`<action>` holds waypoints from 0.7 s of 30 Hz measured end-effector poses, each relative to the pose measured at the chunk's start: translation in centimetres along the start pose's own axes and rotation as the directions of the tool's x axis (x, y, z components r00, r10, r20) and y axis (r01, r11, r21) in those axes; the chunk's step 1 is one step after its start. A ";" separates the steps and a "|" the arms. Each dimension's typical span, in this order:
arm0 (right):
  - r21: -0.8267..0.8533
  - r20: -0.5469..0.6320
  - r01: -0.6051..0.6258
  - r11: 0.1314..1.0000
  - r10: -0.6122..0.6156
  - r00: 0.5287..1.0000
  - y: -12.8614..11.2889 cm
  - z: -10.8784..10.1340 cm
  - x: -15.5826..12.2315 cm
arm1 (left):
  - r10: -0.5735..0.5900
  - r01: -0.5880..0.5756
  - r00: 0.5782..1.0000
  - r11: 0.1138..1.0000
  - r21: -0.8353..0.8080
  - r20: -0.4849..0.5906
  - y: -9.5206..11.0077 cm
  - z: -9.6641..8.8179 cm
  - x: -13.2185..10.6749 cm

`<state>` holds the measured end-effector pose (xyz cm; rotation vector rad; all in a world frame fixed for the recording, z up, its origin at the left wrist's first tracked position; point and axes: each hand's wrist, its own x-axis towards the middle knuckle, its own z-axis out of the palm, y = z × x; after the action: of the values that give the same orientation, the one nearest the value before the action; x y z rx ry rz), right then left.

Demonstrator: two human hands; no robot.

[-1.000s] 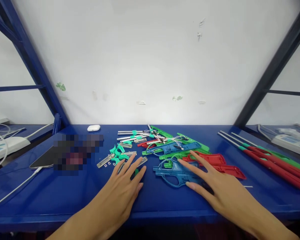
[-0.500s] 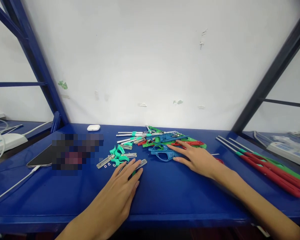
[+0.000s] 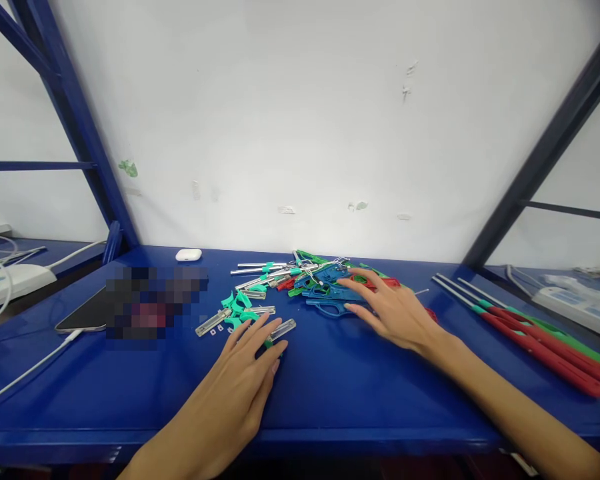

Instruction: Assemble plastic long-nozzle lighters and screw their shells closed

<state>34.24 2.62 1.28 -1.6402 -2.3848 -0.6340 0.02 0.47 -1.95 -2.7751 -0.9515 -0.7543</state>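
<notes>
My left hand [image 3: 240, 383] is low over the table with its fingers stretched out. Its fingertips reach a clear fuel tank [image 3: 283, 329] and partly cover it. Several small teal plastic parts [image 3: 237, 303] and other clear tanks [image 3: 213, 323] lie just beyond those fingers. Over the right side of a mixed pile, my right hand [image 3: 397, 313] has its fingers apart. Thumb and fingertips touch or hover at the blue lighter casings [image 3: 330, 297]; exact contact is hard to tell. Metal lighter tubes [image 3: 260, 267] and red and green casings lie in the same pile.
Long lighters with red [image 3: 545, 350] and green handles lie at the right. On the left are a phone [image 3: 83, 313] with a white cable and a blurred-out patch. A white earbud case [image 3: 189, 255] sits near the wall. Blue posts [image 3: 75, 120] frame the blue table [image 3: 355, 400].
The blue casings under my right hand have shifted away from me and closer together, and that hand's fingers have moved slightly. My left hand has barely moved.
</notes>
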 end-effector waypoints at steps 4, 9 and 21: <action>0.041 -0.010 0.191 0.981 -0.190 0.982 -1.5 -0.2 -0.4 | -0.006 0.006 1.000 1.000 -0.017 0.003 -0.2 -0.3 0.3; 0.102 -0.028 0.298 0.949 -0.297 0.954 -2.2 0.4 -0.5 | -0.032 0.029 0.990 0.999 0.025 0.135 -4.0 -1.7 5.0; 0.151 -0.040 0.281 0.948 -0.278 0.960 -2.0 0.6 -0.5 | -0.039 0.024 0.943 0.999 0.049 0.331 -12.4 0.7 12.0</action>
<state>32.62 1.86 0.12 -1.2410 -2.6033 -0.4872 1.06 17.06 2.64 -2.9083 -1.0508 -0.2639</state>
